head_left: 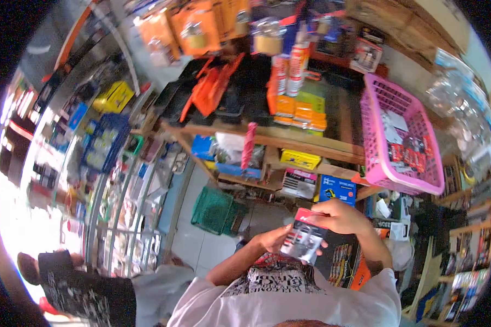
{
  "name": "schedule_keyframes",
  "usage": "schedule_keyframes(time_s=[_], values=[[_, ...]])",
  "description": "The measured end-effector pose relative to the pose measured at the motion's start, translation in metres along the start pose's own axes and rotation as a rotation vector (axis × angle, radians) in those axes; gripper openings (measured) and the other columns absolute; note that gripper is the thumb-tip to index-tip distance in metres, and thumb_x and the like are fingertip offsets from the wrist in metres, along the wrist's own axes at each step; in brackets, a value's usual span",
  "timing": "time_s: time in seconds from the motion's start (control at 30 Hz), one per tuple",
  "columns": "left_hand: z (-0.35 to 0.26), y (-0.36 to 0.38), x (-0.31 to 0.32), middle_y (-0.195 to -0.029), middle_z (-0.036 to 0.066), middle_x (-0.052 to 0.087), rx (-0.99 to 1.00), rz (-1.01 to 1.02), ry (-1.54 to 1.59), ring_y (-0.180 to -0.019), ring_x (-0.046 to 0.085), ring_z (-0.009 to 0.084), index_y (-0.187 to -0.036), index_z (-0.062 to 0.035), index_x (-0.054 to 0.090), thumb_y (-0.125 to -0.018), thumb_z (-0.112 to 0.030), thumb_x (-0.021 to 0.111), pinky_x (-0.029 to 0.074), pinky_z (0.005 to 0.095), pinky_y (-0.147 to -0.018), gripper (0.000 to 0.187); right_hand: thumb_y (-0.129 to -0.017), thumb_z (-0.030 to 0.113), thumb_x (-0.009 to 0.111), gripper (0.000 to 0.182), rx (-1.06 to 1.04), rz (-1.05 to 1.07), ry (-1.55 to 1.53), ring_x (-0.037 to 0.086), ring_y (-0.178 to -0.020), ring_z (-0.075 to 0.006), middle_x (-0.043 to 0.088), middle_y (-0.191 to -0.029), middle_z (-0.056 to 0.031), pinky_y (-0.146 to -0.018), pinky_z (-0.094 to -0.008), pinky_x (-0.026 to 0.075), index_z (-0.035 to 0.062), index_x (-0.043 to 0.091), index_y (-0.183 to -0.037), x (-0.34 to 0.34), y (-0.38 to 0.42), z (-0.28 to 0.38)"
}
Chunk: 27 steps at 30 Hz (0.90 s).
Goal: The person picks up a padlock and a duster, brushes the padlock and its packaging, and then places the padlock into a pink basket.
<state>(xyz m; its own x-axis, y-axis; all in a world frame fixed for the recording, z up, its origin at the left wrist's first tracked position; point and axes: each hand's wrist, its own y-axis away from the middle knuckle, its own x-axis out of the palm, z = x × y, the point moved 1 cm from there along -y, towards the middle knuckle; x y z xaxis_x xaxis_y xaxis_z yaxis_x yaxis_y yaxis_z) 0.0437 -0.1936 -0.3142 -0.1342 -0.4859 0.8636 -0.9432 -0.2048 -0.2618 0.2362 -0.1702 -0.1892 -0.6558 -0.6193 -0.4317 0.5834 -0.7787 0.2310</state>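
Observation:
In front of my chest I hold a small flat package (301,240) with a red top and a dark, partly clear lower part. My left hand (274,238) grips its left side. My right hand (341,217) holds the red top end and the right edge, with some fingertips showing beside the lower part. Behind the package are boxes on a low shelf, a dark and pink one (300,183) and a blue one (337,189).
A pink basket (403,177) with small packs stands right on the wooden shelf (311,143). A green crate (210,211) is on the floor. Another person in a dark shirt (82,289) is at lower left, near glass shelves.

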Motion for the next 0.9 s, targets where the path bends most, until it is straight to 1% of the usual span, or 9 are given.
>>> schedule_keyframes(time_s=[0.13, 0.2, 0.23, 0.27, 0.37, 0.47, 0.57, 0.73, 0.9], values=[[0.006, 0.048, -0.006, -0.124, 0.019, 0.060, 0.010, -0.498, -0.136, -0.110, 0.063, 0.0307, -0.130, -0.0006, 0.048, -0.100, -0.034, 0.050, 0.057, 0.0469, -0.085, 0.046, -0.095, 0.027, 0.061, 0.024, -0.046, 0.064, 0.265, 0.054, -0.062, -0.0079, 0.062, -0.068, -0.0041, -0.054, -0.0272, 0.043, 0.0034, 0.065, -0.095, 0.029, -0.053, -0.016], [0.007, 0.072, -0.004, -0.121, 0.019, 0.062, 0.039, -0.622, -0.080, -0.107, 0.064, 0.0301, -0.128, -0.0005, 0.049, -0.100, -0.026, 0.049, 0.058, 0.0470, -0.083, 0.038, -0.095, 0.026, 0.062, 0.025, -0.089, -0.054, 0.122, 0.054, -0.061, -0.0084, 0.063, -0.072, -0.0035, -0.055, -0.0265, 0.043, 0.0049, 0.062, -0.109, 0.040, -0.075, -0.016], [0.012, 0.084, -0.008, -0.121, 0.019, 0.061, 0.100, -0.656, -0.017, -0.108, 0.064, 0.0305, -0.129, -0.0006, 0.049, -0.100, -0.026, 0.050, 0.058, 0.0480, -0.083, 0.038, -0.095, 0.025, 0.062, 0.029, -0.103, -0.123, 0.053, 0.054, -0.060, -0.0086, 0.064, -0.074, -0.0032, -0.056, -0.0262, 0.043, 0.0057, 0.060, -0.117, 0.042, -0.083, -0.015], [0.020, 0.097, -0.017, -0.122, 0.019, 0.061, 0.158, -0.680, 0.044, -0.108, 0.064, 0.0309, -0.129, -0.0008, 0.049, -0.100, -0.025, 0.050, 0.058, 0.0490, -0.083, 0.038, -0.094, 0.030, 0.064, 0.051, -0.025, -0.104, 0.047, 0.058, -0.071, -0.0117, 0.066, -0.089, -0.0051, -0.061, -0.0301, 0.046, 0.0092, 0.046, -0.136, 0.037, -0.093, -0.013], [0.019, 0.120, -0.015, -0.126, 0.020, 0.058, 0.295, -0.746, 0.189, -0.113, 0.060, 0.0346, -0.133, -0.0011, 0.045, -0.099, -0.027, 0.048, 0.055, 0.0543, -0.086, 0.042, -0.098, 0.031, 0.059, 0.052, -0.168, -0.233, -0.329, 0.059, -0.083, -0.0111, 0.065, -0.101, -0.0046, -0.068, -0.0294, 0.046, 0.0058, 0.041, -0.140, 0.032, -0.131, -0.035], [0.022, 0.142, -0.036, -0.133, 0.022, 0.053, 0.382, -0.776, 0.225, -0.119, 0.056, 0.0386, -0.137, -0.0017, 0.042, -0.097, -0.037, 0.047, 0.051, 0.0609, -0.089, 0.053, -0.100, 0.034, 0.053, 0.052, -0.107, -0.285, -0.566, 0.059, -0.094, -0.0124, 0.064, -0.108, -0.0049, -0.077, -0.0299, 0.047, 0.0054, 0.039, -0.142, 0.030, -0.155, 0.000], [0.007, 0.149, -0.034, -0.133, 0.021, 0.053, 0.407, -0.846, 0.250, -0.118, 0.056, 0.0391, -0.135, -0.0023, 0.045, -0.095, -0.041, 0.049, 0.049, 0.0626, -0.091, 0.056, -0.102, 0.036, 0.048, 0.047, -0.127, -0.288, -0.964, 0.062, -0.097, -0.0191, 0.062, -0.120, -0.0131, -0.082, -0.0325, 0.050, 0.0102, 0.041, -0.141, 0.032, -0.192, -0.005], [-0.013, 0.160, -0.045, -0.131, 0.022, 0.055, 0.391, -0.851, 0.181, -0.119, 0.055, 0.0399, -0.132, -0.0021, 0.050, -0.094, -0.045, 0.050, 0.046, 0.0644, -0.093, 0.057, -0.098, 0.031, 0.055, 0.039, -0.150, -0.114, -1.500, 0.064, -0.081, -0.0232, 0.066, -0.101, -0.0098, -0.074, -0.0352, 0.052, 0.0090, 0.052, -0.130, 0.030, -0.232, 0.001], [-0.025, 0.161, -0.040, -0.129, 0.020, 0.057, 0.390, -0.802, 0.201, -0.117, 0.056, 0.0387, -0.132, 0.0000, 0.049, -0.095, -0.047, 0.045, 0.046, 0.0637, -0.095, 0.061, -0.095, 0.026, 0.060, 0.032, -0.165, -0.080, -1.433, 0.060, -0.069, -0.0187, 0.062, -0.090, -0.0043, -0.065, -0.0376, 0.052, 0.0152, 0.055, -0.125, 0.037, -0.230, -0.004]])
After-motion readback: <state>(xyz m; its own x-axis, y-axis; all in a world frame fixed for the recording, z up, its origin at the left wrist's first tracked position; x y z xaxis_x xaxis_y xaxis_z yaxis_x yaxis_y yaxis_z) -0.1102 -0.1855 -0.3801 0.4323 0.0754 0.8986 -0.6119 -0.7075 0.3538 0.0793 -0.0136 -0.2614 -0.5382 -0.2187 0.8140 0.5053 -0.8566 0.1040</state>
